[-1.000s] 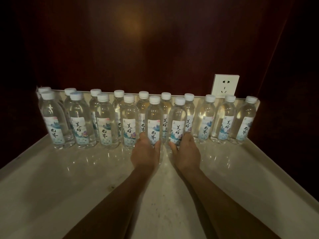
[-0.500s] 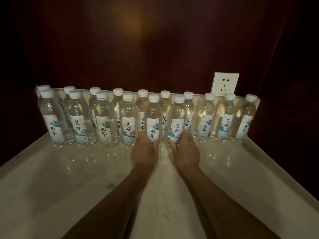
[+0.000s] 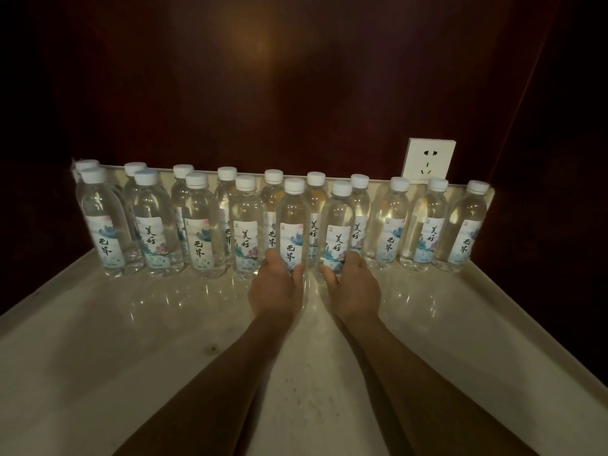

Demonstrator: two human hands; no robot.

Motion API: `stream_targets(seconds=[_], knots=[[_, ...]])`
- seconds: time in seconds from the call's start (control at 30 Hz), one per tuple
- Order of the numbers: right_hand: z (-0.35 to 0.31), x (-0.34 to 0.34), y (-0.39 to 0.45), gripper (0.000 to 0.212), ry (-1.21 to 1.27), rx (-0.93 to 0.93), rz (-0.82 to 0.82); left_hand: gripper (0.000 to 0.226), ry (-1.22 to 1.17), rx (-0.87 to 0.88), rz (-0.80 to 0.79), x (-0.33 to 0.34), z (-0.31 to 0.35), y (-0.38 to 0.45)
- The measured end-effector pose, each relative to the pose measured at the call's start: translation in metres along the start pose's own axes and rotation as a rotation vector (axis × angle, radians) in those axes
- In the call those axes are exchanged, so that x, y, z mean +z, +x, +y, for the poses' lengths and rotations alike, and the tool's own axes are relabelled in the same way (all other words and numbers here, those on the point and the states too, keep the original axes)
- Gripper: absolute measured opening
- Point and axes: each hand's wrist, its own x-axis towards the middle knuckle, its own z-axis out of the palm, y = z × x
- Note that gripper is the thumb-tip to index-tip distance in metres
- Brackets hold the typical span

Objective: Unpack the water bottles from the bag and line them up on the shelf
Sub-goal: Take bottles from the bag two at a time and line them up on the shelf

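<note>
I seem to be looking into a dim hotel-room or home alcove: a pale polished stone shelf [image 3: 98,340] with a raised lip is set into dark reddish wood panelling [image 3: 296,93], a white wall socket [image 3: 428,161] sits above it, and identical labelled water bottles [image 3: 200,225] stand stocked in rows.

white wall socket [image 3: 428,160] | dark red-brown wall [image 3: 296,77] behind

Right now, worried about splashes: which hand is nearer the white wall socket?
Right. The right hand lies below and left of the white wall socket; the left hand lies farther left.
</note>
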Motion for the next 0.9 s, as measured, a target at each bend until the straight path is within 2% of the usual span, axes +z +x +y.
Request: stream_targets(seconds=[0.13, 0.9], knots=[[0.0003, -0.0005, 0.0002, 0.050, 0.016, 0.013, -0.008, 0.043, 0.007, 0.005, 0.010, 0.0000, 0.0011, -0.0011], [-0.0049, -0.0035, -0.0045, 0.048, 0.062, 0.004, 0.000, 0.041, 0.054, -0.009, 0.004, -0.0068, 0.0092, -0.0074]])
